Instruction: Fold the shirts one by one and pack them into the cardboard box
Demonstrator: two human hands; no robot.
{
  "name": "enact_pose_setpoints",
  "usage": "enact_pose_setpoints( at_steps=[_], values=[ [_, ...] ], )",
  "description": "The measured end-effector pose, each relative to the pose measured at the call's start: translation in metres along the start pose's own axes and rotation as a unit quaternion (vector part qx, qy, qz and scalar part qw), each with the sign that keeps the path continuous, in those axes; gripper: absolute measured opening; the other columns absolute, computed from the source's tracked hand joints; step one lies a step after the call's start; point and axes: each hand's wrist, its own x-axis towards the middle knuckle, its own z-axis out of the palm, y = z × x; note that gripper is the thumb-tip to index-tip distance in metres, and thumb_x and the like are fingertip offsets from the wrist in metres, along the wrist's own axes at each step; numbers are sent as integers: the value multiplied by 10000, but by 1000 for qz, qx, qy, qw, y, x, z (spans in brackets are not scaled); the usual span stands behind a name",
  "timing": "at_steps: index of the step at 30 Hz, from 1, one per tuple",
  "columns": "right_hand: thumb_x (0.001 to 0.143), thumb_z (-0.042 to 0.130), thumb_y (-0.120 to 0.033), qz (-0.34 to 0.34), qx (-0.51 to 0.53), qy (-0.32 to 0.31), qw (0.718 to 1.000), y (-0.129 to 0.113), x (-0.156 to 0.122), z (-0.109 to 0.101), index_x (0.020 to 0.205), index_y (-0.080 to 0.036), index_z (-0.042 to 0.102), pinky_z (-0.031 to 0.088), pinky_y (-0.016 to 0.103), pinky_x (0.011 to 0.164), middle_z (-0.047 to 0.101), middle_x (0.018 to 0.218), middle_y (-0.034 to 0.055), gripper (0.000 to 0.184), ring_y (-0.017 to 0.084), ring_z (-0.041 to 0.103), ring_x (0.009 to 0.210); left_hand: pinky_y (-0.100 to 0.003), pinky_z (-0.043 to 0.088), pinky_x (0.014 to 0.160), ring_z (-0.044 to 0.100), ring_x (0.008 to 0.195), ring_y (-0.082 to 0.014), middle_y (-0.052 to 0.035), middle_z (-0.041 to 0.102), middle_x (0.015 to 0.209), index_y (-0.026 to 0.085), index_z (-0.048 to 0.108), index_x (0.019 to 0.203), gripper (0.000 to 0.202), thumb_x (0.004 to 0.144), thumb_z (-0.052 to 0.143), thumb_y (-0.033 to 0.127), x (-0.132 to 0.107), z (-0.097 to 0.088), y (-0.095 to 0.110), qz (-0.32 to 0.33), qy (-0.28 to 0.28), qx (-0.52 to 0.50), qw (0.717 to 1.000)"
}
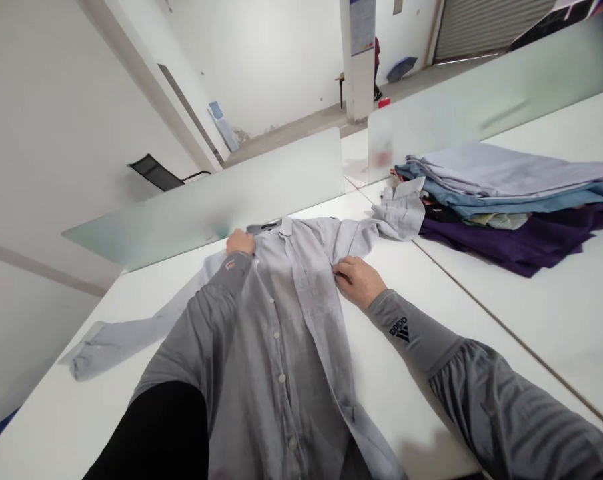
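Observation:
A light grey button-up shirt (261,333) lies front side up on the white table, its collar toward the far edge and its front hanging open along the buttons. My left hand (240,243) is closed on the shirt near the collar and left shoulder; its fingertips are hidden. At the right underarm side of the shirt, my right hand (357,280) pinches the cloth between thumb and fingers. One sleeve stretches out to the left, partly behind my left arm. The other reaches right, its cuff touching the pile of clothes.
On the right lies a pile of folded clothes (521,193) in grey, blue and dark purple. Frosted divider panels (281,170) stand along the far edge of the white table (506,347). Beyond are a black chair (159,173), a pillar, an umbrella and part of a person.

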Motion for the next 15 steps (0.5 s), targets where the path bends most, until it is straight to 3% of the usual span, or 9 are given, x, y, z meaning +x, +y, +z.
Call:
enact_pose_setpoints(
  at_steps=[4, 6, 10, 12, 15],
  values=[
    [837, 509, -138, 6, -2, 0, 1000, 0, 0, 1, 958, -161, 706, 401, 293, 793, 628, 929, 81, 232, 203, 530, 891, -327, 442, 826, 612, 1025, -266, -203, 651, 1067, 60, 590, 1019, 239, 895, 427, 183, 14, -2, 5, -13, 0, -41, 999],
    [834, 519, -144, 9, 3, 0, 1000, 0, 0, 1, 962, -164, 705, 402, 290, 796, 628, 932, 79, 227, 202, 534, 895, -300, 447, 824, 613, 1017, -243, -164, 653, 1076, 99, 590, 1032, 221, 863, 490, 202, 8, 5, 12, -6, 2, -61, 998],
    [844, 515, -153, 20, 19, 7, 1000, -2, 0, -1, 970, -168, 700, 405, 276, 806, 622, 950, 74, 224, 193, 546, 908, -335, 417, 907, 541, 1155, -259, -189, 578, 1230, 127, 591, 1072, 325, 935, 339, 279, -18, 20, 30, 4, 40, -83, 996],
    [859, 496, -158, 31, 27, 15, 999, -4, 0, -2, 981, -169, 693, 410, 266, 795, 617, 962, 72, 232, 183, 556, 898, -349, 431, 873, 584, 1070, -276, -171, 648, 1086, 149, 643, 935, 396, 936, 337, 401, -29, 23, 42, 18, 18, -95, 995],
    [873, 478, -174, 45, 28, 17, 998, -4, 0, -3, 991, -170, 690, 421, 264, 777, 611, 963, 73, 242, 177, 571, 874, -326, 452, 767, 638, 885, -265, -106, 694, 822, 180, 657, 731, 359, 827, 522, 498, -38, 24, 60, 42, -44, -110, 992]
  ],
)
